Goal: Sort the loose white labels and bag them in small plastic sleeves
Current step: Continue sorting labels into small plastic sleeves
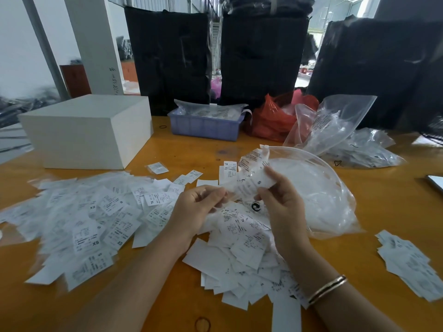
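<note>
Loose white labels (242, 250) lie heaped on the orange table under my hands. To the left spreads a wide pile of bagged labels (91, 219) in small clear sleeves. My left hand (199, 207) pinches one end of a small plastic sleeve (249, 185) with a white label in it. My right hand (280, 200) pinches the sleeve's other end between thumb and fingers. Both hands hover just above the loose heap.
A big clear zip bag (318, 195) lies right of my hands. More labels (407, 262) are stacked at the far right. Behind stand a white box (88, 130), a blue tray (206, 127), a red bag (271, 121), clear bags (335, 125) and tall black bundles (261, 58).
</note>
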A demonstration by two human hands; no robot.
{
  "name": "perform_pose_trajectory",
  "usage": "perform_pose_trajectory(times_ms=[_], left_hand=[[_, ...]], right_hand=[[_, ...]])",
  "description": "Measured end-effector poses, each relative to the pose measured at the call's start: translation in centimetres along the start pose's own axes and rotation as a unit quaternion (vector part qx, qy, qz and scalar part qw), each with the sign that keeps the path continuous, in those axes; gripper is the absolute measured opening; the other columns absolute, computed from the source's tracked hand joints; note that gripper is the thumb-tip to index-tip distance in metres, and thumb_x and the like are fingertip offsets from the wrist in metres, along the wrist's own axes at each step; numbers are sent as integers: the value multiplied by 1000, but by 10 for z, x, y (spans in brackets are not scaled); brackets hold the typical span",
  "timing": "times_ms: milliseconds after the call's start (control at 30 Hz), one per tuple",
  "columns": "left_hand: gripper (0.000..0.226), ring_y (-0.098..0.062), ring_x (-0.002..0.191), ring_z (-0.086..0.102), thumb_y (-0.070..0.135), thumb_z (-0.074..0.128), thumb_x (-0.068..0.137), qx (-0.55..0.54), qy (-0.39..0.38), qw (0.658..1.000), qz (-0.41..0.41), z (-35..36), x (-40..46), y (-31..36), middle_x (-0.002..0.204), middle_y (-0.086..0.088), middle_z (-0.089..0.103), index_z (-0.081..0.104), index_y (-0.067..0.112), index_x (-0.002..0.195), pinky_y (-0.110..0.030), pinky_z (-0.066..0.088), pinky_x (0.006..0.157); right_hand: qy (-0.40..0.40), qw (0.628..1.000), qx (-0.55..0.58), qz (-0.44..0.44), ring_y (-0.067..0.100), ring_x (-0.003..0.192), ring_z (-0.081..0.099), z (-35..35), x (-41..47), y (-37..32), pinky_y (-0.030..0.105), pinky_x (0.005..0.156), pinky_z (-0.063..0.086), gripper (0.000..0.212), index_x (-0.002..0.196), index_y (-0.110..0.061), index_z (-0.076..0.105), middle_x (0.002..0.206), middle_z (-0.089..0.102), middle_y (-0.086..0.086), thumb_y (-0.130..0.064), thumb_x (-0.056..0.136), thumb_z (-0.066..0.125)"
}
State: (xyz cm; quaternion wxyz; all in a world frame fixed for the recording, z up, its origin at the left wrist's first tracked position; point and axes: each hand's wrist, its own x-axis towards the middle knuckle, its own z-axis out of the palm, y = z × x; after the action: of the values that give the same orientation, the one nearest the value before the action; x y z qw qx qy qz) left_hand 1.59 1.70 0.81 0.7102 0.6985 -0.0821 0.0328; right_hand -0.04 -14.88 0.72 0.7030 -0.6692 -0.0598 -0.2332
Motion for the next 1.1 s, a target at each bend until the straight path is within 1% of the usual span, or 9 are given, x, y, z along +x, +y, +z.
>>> perform_pose_trajectory(times_ms=[100, 167, 233, 367, 500, 633, 733, 933, 1100], left_hand=[[23, 2, 65, 63, 52, 65, 62, -3, 9, 1000, 1, 0, 1, 0, 74, 6, 73, 75, 34, 69, -8, 48, 59], [35, 3, 64, 62, 56, 64, 58, -1, 21, 1000, 5, 0, 1, 0, 73, 8, 72, 75, 27, 74, -8, 47, 58], [49, 3, 65, 62, 62, 63, 55, 7, 29, 1000, 9, -1, 2, 0, 74, 9, 72, 74, 22, 81, -9, 48, 59], [58, 2, 68, 63, 64, 62, 54, 19, 25, 999, 9, -1, 3, 0, 78, 6, 73, 75, 18, 87, -9, 49, 61], [46, 3, 65, 63, 61, 65, 57, 13, 19, 1000, -1, -3, 2, -1, 74, 7, 72, 74, 22, 79, -8, 47, 59], [39, 2, 64, 63, 62, 66, 54, 6, 4, 1000, -6, -2, 1, -1, 73, 6, 72, 75, 28, 71, -8, 47, 59], [40, 2, 64, 63, 61, 66, 54, 3, 12, 1000, -9, -1, 2, -1, 74, 7, 72, 74, 27, 74, -8, 48, 58], [41, 1, 65, 63, 62, 67, 53, 1, 9, 1000, -6, -2, 2, -1, 73, 5, 72, 75, 27, 72, -9, 48, 59], [38, 1, 65, 63, 62, 67, 53, 0, 9, 1000, -7, -2, 3, -1, 75, 5, 72, 76, 30, 71, -10, 49, 61]], right_hand=[[24, 995, 93, 32, 10, 74, 67, -3, -1, -5, 16, 64, 51, 36, 110, -31, 60, 85, 70, 1, -1, 89, 58], [21, 991, 116, 57, 12, 70, 67, -3, -1, -7, 17, 60, 51, 17, 98, -17, 66, 80, 72, 3, -5, 89, 58], [9, 990, 118, 72, 14, 66, 66, -3, -2, -8, 19, 61, 52, 10, 90, -12, 67, 73, 71, 4, -6, 89, 59], [-11, 994, 78, 69, 13, 63, 62, -1, -3, -5, 22, 63, 52, 6, 86, -10, 66, 67, 68, 2, -7, 88, 60], [2, 997, 70, 42, 7, 62, 62, 0, -1, -4, 14, 59, 49, 10, 84, -11, 64, 68, 68, -3, -6, 90, 59], [6, 997, 65, 31, 5, 63, 61, -1, 0, -2, 14, 61, 49, 11, 84, -13, 64, 71, 68, -6, -5, 89, 58], [-8, 998, 50, 23, 4, 64, 61, -1, -1, 0, 13, 60, 48, 10, 85, -12, 64, 70, 68, -7, -6, 89, 59], [25, 995, 91, 19, 5, 65, 61, -3, 1, -1, 14, 62, 50, 11, 85, -12, 64, 76, 70, -4, -5, 90, 57], [-11, 998, 51, 16, 5, 66, 62, -2, -1, 1, 15, 62, 50, 9, 85, -12, 64, 74, 69, -7, -6, 89, 58]])
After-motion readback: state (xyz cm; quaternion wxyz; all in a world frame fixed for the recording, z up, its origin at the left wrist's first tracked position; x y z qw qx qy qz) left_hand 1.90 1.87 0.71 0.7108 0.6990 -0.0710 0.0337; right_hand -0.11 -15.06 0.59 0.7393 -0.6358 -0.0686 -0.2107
